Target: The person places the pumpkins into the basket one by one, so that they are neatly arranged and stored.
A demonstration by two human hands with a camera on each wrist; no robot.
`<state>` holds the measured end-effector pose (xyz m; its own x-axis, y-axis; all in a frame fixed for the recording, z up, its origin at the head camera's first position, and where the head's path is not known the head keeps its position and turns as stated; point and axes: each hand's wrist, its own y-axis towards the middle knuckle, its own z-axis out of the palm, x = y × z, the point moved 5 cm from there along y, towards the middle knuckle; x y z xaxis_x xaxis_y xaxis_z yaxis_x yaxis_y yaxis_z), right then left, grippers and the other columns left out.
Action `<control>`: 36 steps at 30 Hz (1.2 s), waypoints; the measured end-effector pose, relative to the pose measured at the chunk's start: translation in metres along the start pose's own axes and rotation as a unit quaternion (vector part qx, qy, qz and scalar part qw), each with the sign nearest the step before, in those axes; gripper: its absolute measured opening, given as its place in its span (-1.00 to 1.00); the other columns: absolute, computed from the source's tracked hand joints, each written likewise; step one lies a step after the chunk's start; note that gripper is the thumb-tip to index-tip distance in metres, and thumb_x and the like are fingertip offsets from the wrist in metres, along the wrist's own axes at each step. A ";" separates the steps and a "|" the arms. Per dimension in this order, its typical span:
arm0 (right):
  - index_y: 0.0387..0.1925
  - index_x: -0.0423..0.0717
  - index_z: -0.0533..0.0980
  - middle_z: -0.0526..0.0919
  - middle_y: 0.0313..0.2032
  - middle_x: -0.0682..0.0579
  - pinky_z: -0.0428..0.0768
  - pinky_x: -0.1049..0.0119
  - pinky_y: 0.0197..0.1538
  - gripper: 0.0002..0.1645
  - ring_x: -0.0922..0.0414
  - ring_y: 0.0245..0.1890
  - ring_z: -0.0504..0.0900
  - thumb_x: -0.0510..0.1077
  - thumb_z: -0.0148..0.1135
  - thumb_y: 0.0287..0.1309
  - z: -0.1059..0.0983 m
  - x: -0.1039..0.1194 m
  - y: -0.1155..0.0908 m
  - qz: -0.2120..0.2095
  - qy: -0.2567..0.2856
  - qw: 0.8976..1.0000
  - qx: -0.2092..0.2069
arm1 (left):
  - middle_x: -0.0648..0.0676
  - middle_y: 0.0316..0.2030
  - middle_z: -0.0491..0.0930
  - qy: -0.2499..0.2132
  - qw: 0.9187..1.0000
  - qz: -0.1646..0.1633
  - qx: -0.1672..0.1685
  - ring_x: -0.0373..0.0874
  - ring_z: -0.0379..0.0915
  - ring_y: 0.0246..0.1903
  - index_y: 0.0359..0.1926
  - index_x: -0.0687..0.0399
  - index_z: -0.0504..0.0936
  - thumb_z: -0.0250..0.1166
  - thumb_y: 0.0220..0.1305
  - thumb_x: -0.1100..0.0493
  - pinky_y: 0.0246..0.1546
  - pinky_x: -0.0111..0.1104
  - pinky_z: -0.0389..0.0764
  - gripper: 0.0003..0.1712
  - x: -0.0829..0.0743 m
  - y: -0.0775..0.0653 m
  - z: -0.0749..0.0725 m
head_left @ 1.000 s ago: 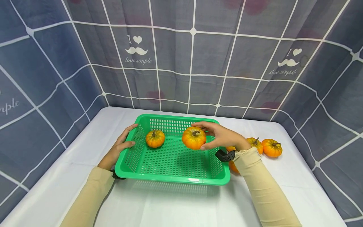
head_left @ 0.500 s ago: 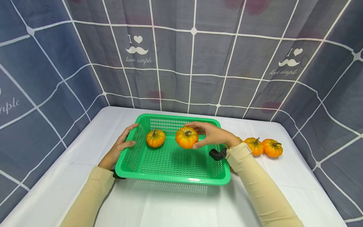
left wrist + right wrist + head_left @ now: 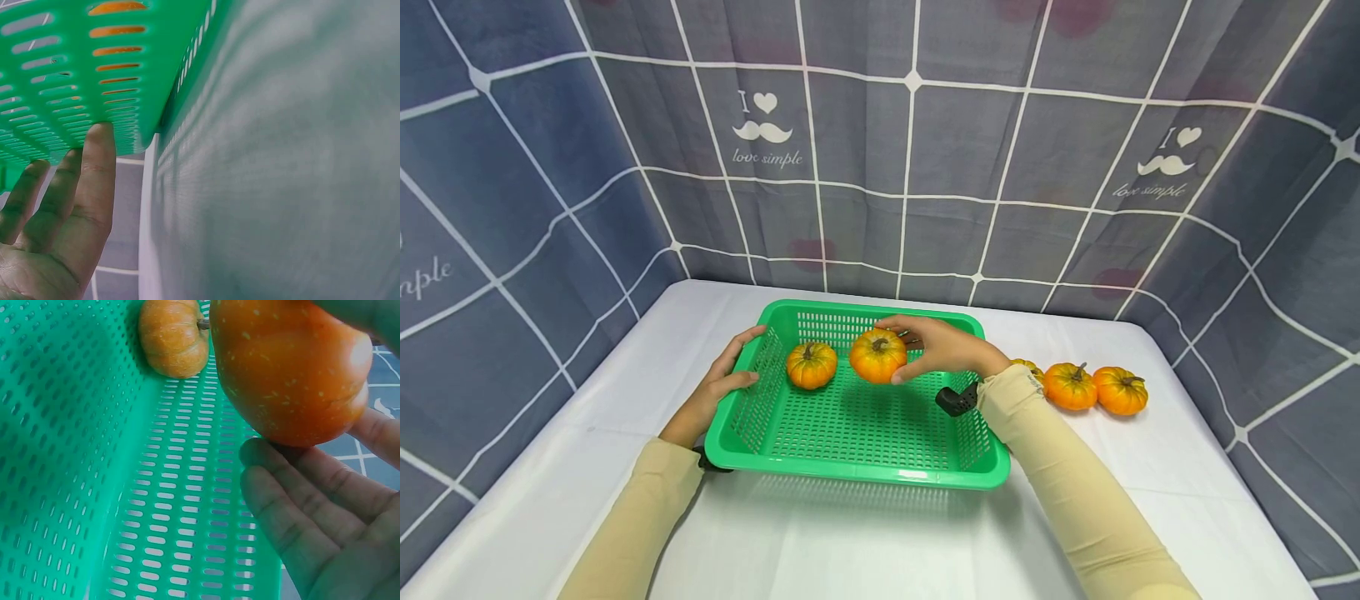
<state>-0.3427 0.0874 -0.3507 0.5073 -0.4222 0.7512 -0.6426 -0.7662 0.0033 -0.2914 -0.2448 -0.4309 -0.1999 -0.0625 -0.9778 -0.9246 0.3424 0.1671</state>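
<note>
My right hand pinches a pumpkin over the green basket; my left hand rests straight-fingered against its left edge, presumably steadying it.

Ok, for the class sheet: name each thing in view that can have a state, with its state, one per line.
Green basket: upright, one pumpkin resting inside
Pumpkin in the basket: stem up
Right hand: gripping a pumpkin
Held pumpkin: raised above the basket floor
Left hand: touching the basket's left side
Far-right pumpkin: on the table
Pumpkin beside it: on the table, stem up
</note>
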 end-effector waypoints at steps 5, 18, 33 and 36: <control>0.56 -0.27 0.34 0.50 0.42 -0.27 0.60 0.03 0.34 0.00 -0.20 0.33 0.57 -0.22 0.62 0.17 0.001 0.000 0.009 0.018 -0.017 1.000 0.001 | 0.35 0.62 0.04 0.006 1.000 -0.001 -0.002 -0.11 0.50 0.18 0.75 0.00 -0.01 -0.01 0.52 0.30 0.04 -0.36 0.67 -0.15 0.000 0.000 0.000; 0.58 -0.17 0.36 0.53 0.38 -0.30 0.62 -0.01 0.28 0.00 -0.20 0.28 0.60 -0.15 0.63 0.18 0.008 -0.005 0.029 0.076 -0.059 0.995 0.012 | 0.35 0.62 0.05 0.011 1.000 0.002 -0.002 -0.12 0.49 0.18 0.74 0.01 -0.01 0.00 0.51 0.30 0.05 -0.37 0.66 -0.15 -0.001 0.001 0.000; 0.58 -0.10 0.36 0.50 0.42 -0.31 0.52 -0.07 0.39 0.00 -0.21 0.35 0.55 -0.12 0.64 0.18 0.022 -0.017 0.042 0.128 -0.102 0.985 0.047 | 0.30 0.66 0.01 0.029 1.000 0.004 -0.007 -0.11 0.41 0.26 0.75 0.00 -0.01 0.01 0.51 0.28 0.09 -0.40 0.60 -0.14 0.000 0.001 -0.001; 0.58 -0.10 0.36 0.48 0.44 -0.32 0.51 -0.08 0.40 0.00 -0.22 0.35 0.55 -0.12 0.64 0.18 0.025 -0.020 0.042 0.129 -0.105 0.985 0.048 | 0.25 0.69 -0.04 0.042 0.999 0.007 -0.012 -0.15 0.31 0.33 0.75 0.01 0.01 0.02 0.51 0.27 0.16 -0.45 0.51 -0.14 0.000 0.001 -0.002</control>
<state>-0.3656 0.0518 -0.3820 0.4477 -0.6928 0.5653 -0.7144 -0.6573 -0.2398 -0.2925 -0.2466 -0.4303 -0.2385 -0.1368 -0.9614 -0.9289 0.3211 0.1848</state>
